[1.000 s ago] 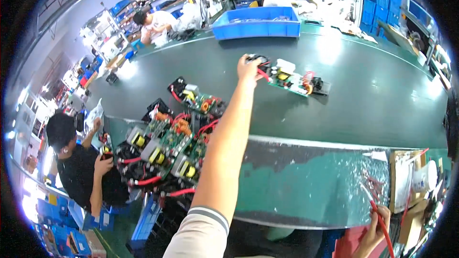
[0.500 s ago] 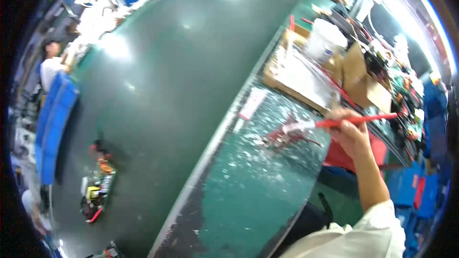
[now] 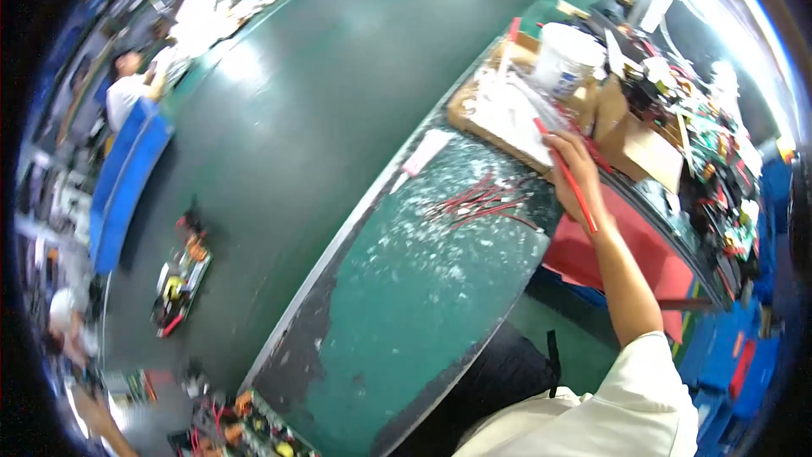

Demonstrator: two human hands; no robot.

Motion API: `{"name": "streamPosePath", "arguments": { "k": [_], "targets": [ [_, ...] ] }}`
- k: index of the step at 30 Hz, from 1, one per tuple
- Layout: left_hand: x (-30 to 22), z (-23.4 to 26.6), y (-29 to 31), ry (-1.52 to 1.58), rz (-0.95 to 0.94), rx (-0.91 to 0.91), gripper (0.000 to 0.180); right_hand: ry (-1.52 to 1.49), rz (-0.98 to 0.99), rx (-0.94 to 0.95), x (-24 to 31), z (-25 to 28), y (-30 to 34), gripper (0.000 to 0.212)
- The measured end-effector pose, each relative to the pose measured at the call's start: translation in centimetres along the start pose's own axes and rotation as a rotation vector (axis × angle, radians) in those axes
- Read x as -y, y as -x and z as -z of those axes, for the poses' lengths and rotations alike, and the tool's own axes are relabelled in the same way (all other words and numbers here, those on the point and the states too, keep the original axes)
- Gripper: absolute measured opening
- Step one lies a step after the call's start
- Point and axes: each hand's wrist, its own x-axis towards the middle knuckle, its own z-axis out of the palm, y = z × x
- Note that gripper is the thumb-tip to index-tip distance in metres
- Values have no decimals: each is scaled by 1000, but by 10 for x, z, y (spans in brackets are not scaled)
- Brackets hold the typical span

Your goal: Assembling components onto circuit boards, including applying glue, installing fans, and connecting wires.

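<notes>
My right hand (image 3: 575, 173) is closed around the red handle of a slim, brush-like tool (image 3: 584, 206). Its rear end points back along my wrist. The front end reaches over the cardboard tray (image 3: 484, 129) with a white surface, where the pale tip cannot be made out. On the worktable just left of this hand lies a loose bundle of thin red wires (image 3: 478, 203), surrounded by white smears. A pale strip (image 3: 427, 152) lies near the table's left edge. My left hand is out of view.
A white tub (image 3: 565, 57) and open cardboard box (image 3: 639, 148) stand behind the tray. Circuit boards (image 3: 182, 288) lie on the green belt, more (image 3: 249, 432) at lower left. Another person's hand (image 3: 93, 413) appears there. A red bin (image 3: 605, 245) sits beside my forearm.
My right hand has moved up and left with the red-handled tool. The tool has swung from above the wires to over the tray. The view has shifted; more boards show at lower left.
</notes>
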Motion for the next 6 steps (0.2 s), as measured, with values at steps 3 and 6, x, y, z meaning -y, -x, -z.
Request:
{"name": "streamPosePath", "arguments": {
  "k": [3,6],
  "targets": [
    [-19,96,-51,161,79,97,50,-183,-295,259,-7,1,-14,40],
    [-5,189,-27,58,-101,-777,44,-723,-448,316,-26,-49,-21,44]
  ]
}}
